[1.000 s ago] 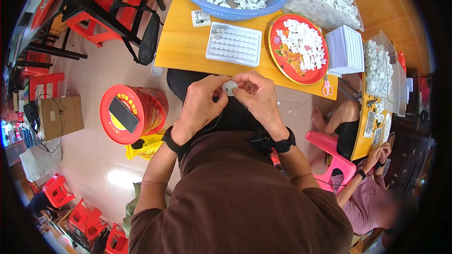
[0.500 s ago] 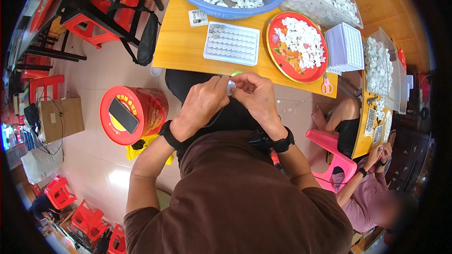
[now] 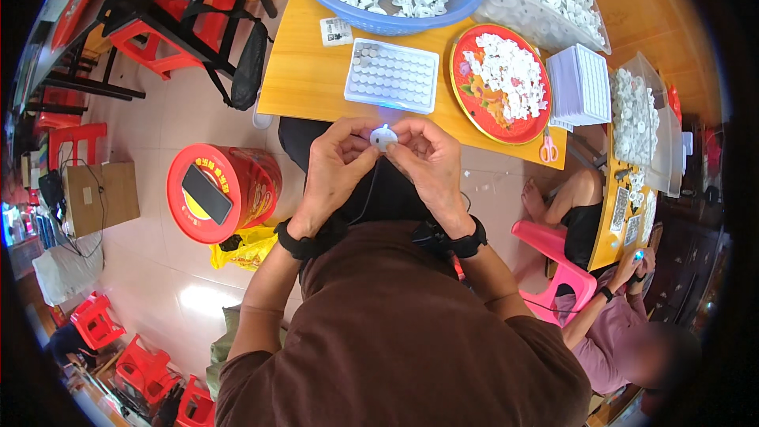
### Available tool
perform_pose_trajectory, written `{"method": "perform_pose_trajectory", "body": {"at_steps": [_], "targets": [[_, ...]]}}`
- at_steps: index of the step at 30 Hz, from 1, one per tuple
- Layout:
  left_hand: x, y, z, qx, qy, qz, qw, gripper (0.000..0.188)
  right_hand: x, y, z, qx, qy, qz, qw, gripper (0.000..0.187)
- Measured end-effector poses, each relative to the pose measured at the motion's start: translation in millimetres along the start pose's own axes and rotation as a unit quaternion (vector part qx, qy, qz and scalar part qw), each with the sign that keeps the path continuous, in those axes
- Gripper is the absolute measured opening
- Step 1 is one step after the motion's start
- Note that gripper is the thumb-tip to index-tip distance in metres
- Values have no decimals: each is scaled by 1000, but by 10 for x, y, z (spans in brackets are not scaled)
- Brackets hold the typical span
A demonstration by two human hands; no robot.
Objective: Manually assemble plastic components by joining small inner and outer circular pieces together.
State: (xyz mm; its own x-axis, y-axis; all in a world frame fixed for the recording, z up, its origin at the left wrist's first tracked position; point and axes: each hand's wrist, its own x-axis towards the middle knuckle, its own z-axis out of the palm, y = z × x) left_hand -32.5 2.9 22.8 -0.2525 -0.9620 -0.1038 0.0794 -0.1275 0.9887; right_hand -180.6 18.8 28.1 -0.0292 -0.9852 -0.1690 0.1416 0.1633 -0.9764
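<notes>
Between my two hands is a small round white plastic light (image 3: 383, 140), with a blue glow at its top edge. My left hand (image 3: 340, 164) pinches its left side, thumb and fingertips pressed together. On the other side, my right hand (image 3: 431, 162) grips the rim with thumb and index finger. Both hands are just off the table's near edge, above my lap. Beyond them, a white tray (image 3: 390, 104) with rows of round cells lies on the wooden table (image 3: 296, 83); several greyish discs show in its far left cells.
A blue basket (image 3: 379, 24) and a clear bin (image 3: 545, 30) hold white plastic parts, as does a red plate (image 3: 484, 111). Stacked white trays (image 3: 581, 87) and pink scissors (image 3: 548, 148) are at right. A red drum (image 3: 261, 178) stands left; a co-worker's hands (image 3: 639, 263) are lower right.
The round light has turned so its face shows, and a blue glow now appears on it. My left hand has rotated, its thumb now showing. A blue light also shows at the co-worker's hands.
</notes>
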Motion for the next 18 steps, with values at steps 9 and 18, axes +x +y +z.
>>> {"method": "perform_pose_trajectory", "body": {"at_steps": [9,18], "targets": [[-65,-84,30,-168,58,-36,984,21,-14,22,39,-93,22,-125,988,15],[-78,-76,26,-150,91,-24,984,14,-17,69,125,-130,38,-182,974,11]]}}
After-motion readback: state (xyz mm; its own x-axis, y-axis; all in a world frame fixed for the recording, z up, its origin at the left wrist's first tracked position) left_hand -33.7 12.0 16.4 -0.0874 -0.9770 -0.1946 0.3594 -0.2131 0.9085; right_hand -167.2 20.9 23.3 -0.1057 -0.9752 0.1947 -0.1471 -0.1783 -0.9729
